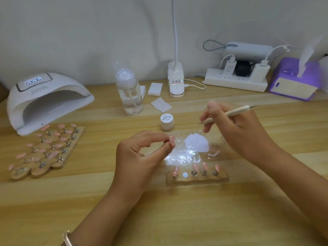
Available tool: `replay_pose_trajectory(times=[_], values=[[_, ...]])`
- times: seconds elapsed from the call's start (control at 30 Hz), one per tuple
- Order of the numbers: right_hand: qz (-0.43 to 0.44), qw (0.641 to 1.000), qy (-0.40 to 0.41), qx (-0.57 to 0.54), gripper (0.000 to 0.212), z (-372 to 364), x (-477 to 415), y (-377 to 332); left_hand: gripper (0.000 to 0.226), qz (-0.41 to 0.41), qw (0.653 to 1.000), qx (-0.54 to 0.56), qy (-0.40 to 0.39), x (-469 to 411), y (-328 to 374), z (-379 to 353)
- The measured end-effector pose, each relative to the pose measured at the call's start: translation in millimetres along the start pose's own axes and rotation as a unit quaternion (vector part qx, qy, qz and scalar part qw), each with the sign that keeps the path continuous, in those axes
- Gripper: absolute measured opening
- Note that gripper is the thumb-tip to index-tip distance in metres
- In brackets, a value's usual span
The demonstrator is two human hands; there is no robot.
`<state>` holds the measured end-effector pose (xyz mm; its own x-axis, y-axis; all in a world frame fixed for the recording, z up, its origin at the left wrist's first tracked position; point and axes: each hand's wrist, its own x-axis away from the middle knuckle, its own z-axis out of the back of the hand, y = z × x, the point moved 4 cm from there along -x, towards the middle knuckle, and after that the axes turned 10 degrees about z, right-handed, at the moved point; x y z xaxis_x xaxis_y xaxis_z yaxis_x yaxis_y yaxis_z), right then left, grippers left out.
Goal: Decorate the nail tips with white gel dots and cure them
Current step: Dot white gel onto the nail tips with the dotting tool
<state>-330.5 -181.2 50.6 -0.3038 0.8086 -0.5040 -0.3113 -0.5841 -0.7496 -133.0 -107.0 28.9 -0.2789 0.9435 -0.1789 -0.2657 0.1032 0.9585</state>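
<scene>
Left hand point(142, 157) pinching small pink nail tip on metal stand point(171, 141) between thumb and forefinger, grip clenched on it, hovering over clear plastic palette sheet point(184, 155) smeared with white gel, near tabletop point(159, 219) centre. Right hand point(236, 128) grasping slim beige dotting pen point(229, 113), point aiming toward nail tip. Small white gel jar point(166, 121) standing just behind sheet. Wooden strip holder point(197, 176) carrying four pink tips lying in front of sheet. White curing lamp point(48, 102) sitting at tabletop's back left.
</scene>
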Motion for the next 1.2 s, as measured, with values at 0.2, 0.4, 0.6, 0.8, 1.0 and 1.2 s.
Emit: replay_pose_trajectory(times=[0.2,0.4,0.6,0.8,1.0,1.2], values=[[-0.002,0.995,0.032,-0.096,0.037,8.4,28.8,-47.9,0.005,-0.028,0.996,0.052,-0.072,35.1,22.3,-13.9],[0.032,0.973,0.105,-0.204,0.033,-0.9,56.3,-66.7,0.005,-0.045,0.993,0.069,-0.08,46.9,18.3,-22.2],[0.071,0.967,0.122,-0.21,0.033,-10.3,73.3,-70.6,0.008,-0.082,0.987,0.105,-0.087,63.4,19.7,-25.4],[0.066,0.967,0.137,-0.205,0.033,-11.5,75.8,-69.7,0.008,-0.056,0.985,0.128,-0.097,68.5,18.2,-28.8],[0.051,0.97,0.136,-0.195,0.036,-12.9,76.7,-70.3,0.008,-0.041,0.987,0.121,-0.097,68.6,15.4,-29.7],[0.042,0.972,0.136,-0.189,0.039,-14.8,77.1,-66.2,0.004,-0.038,0.984,0.13,-0.118,67.7,18.7,-33.3]])
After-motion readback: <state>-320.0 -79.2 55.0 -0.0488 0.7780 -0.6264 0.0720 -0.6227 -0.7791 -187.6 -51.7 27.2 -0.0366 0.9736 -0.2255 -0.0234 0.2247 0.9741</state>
